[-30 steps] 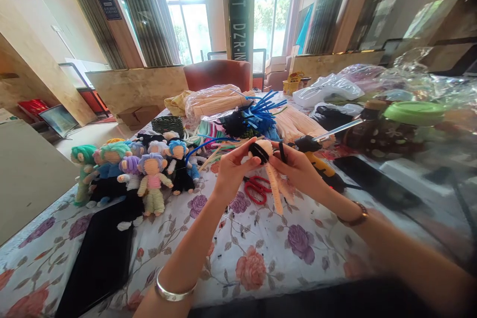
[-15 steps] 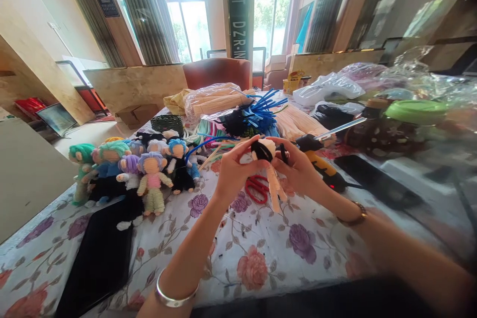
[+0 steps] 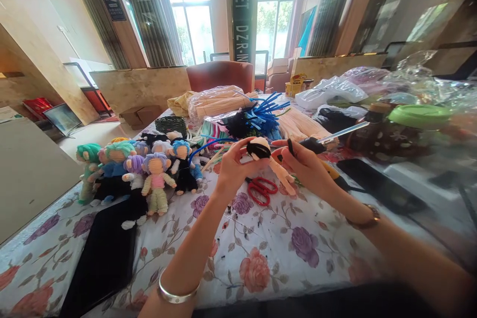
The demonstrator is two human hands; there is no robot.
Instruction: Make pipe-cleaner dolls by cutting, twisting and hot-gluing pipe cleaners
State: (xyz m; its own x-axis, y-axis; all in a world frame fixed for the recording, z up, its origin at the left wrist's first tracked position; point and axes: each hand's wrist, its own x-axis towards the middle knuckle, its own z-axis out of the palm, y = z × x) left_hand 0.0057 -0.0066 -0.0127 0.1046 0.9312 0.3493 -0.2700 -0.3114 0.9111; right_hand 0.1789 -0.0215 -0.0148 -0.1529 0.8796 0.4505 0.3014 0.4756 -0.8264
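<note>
My left hand (image 3: 235, 164) is closed round the head of a small doll (image 3: 279, 173) made of peach fuzzy stems. Black strands wrap part of the head, and the body slants down to the right. Just right of the doll, my right hand (image 3: 303, 161) pinches a short black fuzzy stem (image 3: 290, 146), held apart from the head. Beneath the doll lie red-handled scissors (image 3: 262, 191). A glue gun (image 3: 315, 145) with a clear glue stick rests behind my right hand, which covers part of its body.
Several finished dolls (image 3: 156, 179) stand at the left, by a black tablet-like slab (image 3: 102, 253). Bundles of blue stems (image 3: 264, 114) and peach stems (image 3: 219, 103) lie behind. On the right are a dark phone-like slab (image 3: 376, 184), a green-lidded jar (image 3: 419, 114) and plastic bags (image 3: 331, 90).
My right hand has drawn away from the doll's head with the black stem. The doll's body has swung to the right, showing more of the scissors. The view has shifted slightly.
</note>
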